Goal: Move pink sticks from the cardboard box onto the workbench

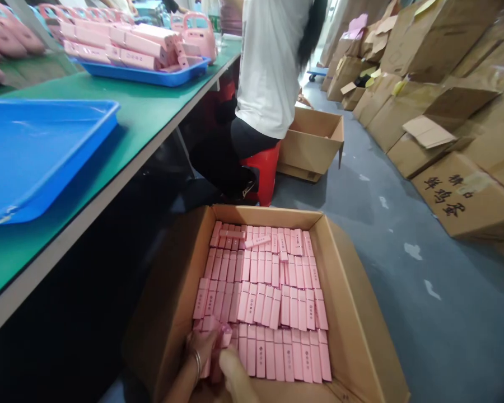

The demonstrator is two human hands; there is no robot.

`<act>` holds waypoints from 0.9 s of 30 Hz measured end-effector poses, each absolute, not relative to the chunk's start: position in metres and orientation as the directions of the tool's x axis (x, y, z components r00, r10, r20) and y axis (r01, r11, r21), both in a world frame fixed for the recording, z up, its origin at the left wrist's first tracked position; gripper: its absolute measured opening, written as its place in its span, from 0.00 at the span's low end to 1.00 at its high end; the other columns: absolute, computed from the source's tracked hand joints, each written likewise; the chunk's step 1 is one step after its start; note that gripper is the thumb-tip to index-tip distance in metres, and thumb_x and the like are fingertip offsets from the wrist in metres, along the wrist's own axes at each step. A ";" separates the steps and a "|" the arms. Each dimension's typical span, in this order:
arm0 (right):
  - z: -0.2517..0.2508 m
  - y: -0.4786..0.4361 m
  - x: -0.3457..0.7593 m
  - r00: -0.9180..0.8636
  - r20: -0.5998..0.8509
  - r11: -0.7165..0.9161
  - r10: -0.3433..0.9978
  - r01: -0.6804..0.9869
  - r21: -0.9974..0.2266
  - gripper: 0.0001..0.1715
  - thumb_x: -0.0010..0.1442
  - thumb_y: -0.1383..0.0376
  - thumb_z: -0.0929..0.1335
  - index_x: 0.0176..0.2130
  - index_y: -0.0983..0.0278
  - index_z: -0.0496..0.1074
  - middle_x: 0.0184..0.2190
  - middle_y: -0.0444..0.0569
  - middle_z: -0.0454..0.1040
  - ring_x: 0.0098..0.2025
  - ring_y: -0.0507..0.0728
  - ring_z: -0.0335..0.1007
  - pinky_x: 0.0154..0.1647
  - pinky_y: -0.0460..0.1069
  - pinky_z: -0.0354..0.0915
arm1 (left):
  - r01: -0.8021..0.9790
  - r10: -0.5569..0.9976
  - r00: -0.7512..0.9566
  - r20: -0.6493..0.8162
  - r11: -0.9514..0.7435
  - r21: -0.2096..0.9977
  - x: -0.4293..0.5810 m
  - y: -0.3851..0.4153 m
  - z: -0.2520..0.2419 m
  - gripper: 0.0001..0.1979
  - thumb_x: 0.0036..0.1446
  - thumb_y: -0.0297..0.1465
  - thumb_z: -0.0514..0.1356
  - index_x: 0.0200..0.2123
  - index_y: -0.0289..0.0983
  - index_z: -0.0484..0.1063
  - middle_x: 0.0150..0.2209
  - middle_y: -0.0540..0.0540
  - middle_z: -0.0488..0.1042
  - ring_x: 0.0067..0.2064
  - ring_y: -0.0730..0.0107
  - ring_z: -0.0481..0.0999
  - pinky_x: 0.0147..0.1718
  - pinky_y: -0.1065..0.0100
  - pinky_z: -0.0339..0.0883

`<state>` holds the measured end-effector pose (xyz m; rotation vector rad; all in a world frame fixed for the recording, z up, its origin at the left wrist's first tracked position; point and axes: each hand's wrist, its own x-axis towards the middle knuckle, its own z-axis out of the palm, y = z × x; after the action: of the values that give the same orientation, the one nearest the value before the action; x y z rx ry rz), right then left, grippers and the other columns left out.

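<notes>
An open cardboard carton (361, 313) stands on the floor below me, packed with rows of slim pink boxes (273, 291). Both of my hands reach into its near left corner. My left hand (195, 358), a ring on one finger, curls round a few pink boxes (218, 338) that are lifted a little out of the row. My right hand (237, 378) presses against the same bunch from the right, with its thumb on top. The lower parts of both hands are cut off by the frame edge.
A green table (147, 112) runs along the left with a blue tray (33, 151) and a farther blue tray (151, 75) stacked with pink boxes. A person in a white shirt (269, 61) sits on a red stool (266, 168) beside an open carton (315, 143). Cartons (445, 112) line the right.
</notes>
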<state>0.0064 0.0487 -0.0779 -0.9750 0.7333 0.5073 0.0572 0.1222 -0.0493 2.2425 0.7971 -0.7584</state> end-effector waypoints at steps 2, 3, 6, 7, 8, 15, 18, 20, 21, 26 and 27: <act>-0.078 0.035 0.006 0.662 -0.746 0.473 0.070 -0.681 -0.559 0.13 0.62 0.60 0.66 0.43 0.66 0.70 0.41 0.48 0.74 0.39 0.55 0.72 0.40 0.54 0.70 | 0.686 0.337 0.641 -0.689 -0.653 0.319 0.056 0.118 -0.051 0.24 0.54 0.39 0.62 0.50 0.31 0.63 0.45 0.39 0.69 0.47 0.57 0.70 0.47 0.55 0.64; -0.078 0.028 0.005 0.663 -0.745 0.467 0.078 -0.684 -0.560 0.13 0.62 0.60 0.66 0.43 0.66 0.70 0.40 0.48 0.74 0.39 0.55 0.72 0.40 0.54 0.70 | 0.680 0.335 0.642 -0.690 -0.665 0.310 0.055 0.117 -0.053 0.27 0.53 0.39 0.63 0.51 0.32 0.62 0.45 0.39 0.68 0.47 0.57 0.70 0.47 0.55 0.63; -0.077 0.010 0.003 0.650 -0.748 0.447 0.133 -0.713 -0.540 0.12 0.62 0.61 0.66 0.41 0.67 0.70 0.36 0.46 0.75 0.35 0.53 0.73 0.38 0.53 0.70 | 0.678 0.337 0.650 -0.681 -0.662 0.319 0.049 0.118 -0.059 0.31 0.49 0.36 0.66 0.53 0.32 0.60 0.51 0.37 0.64 0.52 0.52 0.65 0.51 0.52 0.60; -0.076 0.006 0.003 0.641 -0.752 0.437 0.153 -0.727 -0.530 0.11 0.62 0.61 0.66 0.40 0.67 0.71 0.35 0.46 0.75 0.33 0.53 0.73 0.37 0.52 0.70 | 0.687 0.342 0.650 -0.678 -0.646 0.333 0.048 0.119 -0.061 0.32 0.48 0.34 0.67 0.54 0.31 0.59 0.53 0.35 0.62 0.55 0.51 0.63 0.53 0.51 0.58; -0.076 0.002 0.003 0.630 -0.757 0.428 0.171 -0.740 -0.519 0.10 0.62 0.62 0.67 0.39 0.67 0.71 0.34 0.45 0.75 0.32 0.52 0.72 0.35 0.52 0.70 | 0.700 0.347 0.648 -0.678 -0.622 0.351 0.047 0.121 -0.064 0.33 0.48 0.33 0.67 0.55 0.30 0.58 0.56 0.34 0.60 0.57 0.49 0.60 0.55 0.50 0.56; -0.068 -0.003 0.007 0.667 -0.723 0.482 0.181 -0.701 -0.526 0.10 0.59 0.65 0.69 0.42 0.67 0.71 0.35 0.46 0.76 0.36 0.55 0.73 0.41 0.55 0.69 | 0.747 0.079 0.649 -0.757 -0.256 0.613 0.047 0.133 -0.071 0.18 0.59 0.29 0.59 0.51 0.32 0.64 0.52 0.39 0.68 0.53 0.59 0.69 0.54 0.53 0.61; -0.063 -0.003 0.009 0.686 -0.708 0.506 0.165 -0.675 -0.536 0.13 0.55 0.67 0.71 0.41 0.67 0.71 0.34 0.45 0.77 0.36 0.55 0.74 0.44 0.56 0.68 | 0.767 -0.006 0.636 -0.772 -0.105 0.633 0.041 0.136 -0.069 0.19 0.60 0.29 0.57 0.54 0.32 0.61 0.53 0.38 0.68 0.51 0.60 0.70 0.53 0.54 0.63; -0.057 -0.007 0.012 0.696 -0.702 0.515 0.150 -0.661 -0.546 0.16 0.51 0.67 0.73 0.41 0.67 0.71 0.35 0.46 0.77 0.38 0.56 0.74 0.47 0.57 0.67 | 0.784 -0.052 0.618 -0.784 -0.038 0.620 0.038 0.136 -0.068 0.21 0.58 0.29 0.59 0.54 0.33 0.61 0.53 0.37 0.68 0.51 0.59 0.71 0.52 0.54 0.64; -0.053 -0.010 0.014 0.699 -0.701 0.518 0.143 -0.656 -0.549 0.19 0.48 0.66 0.75 0.41 0.67 0.72 0.35 0.47 0.78 0.39 0.57 0.74 0.48 0.58 0.66 | 0.788 -0.076 0.613 -0.786 -0.008 0.615 0.037 0.136 -0.067 0.23 0.57 0.30 0.60 0.55 0.34 0.60 0.53 0.37 0.68 0.51 0.59 0.71 0.52 0.55 0.64; -0.023 -0.026 0.016 0.746 -0.655 0.550 0.123 -0.601 -0.580 0.32 0.34 0.62 0.80 0.40 0.66 0.74 0.34 0.52 0.80 0.41 0.65 0.74 0.47 0.59 0.65 | 0.767 -0.247 0.632 -0.734 0.064 0.639 0.038 0.126 -0.041 0.35 0.47 0.42 0.66 0.55 0.35 0.59 0.50 0.37 0.71 0.48 0.56 0.73 0.49 0.55 0.66; -0.016 -0.029 0.014 0.764 -0.634 0.563 0.118 -0.577 -0.591 0.32 0.34 0.61 0.80 0.40 0.66 0.74 0.34 0.52 0.80 0.42 0.66 0.74 0.47 0.59 0.65 | 0.750 -0.288 0.643 -0.710 0.052 0.659 0.040 0.122 -0.033 0.33 0.46 0.42 0.66 0.53 0.34 0.63 0.48 0.37 0.72 0.47 0.55 0.73 0.49 0.54 0.66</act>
<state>0.0141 -0.0295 -0.0158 -0.8854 0.5798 0.4371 0.0396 0.1220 -0.0325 1.2914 0.4451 -0.8304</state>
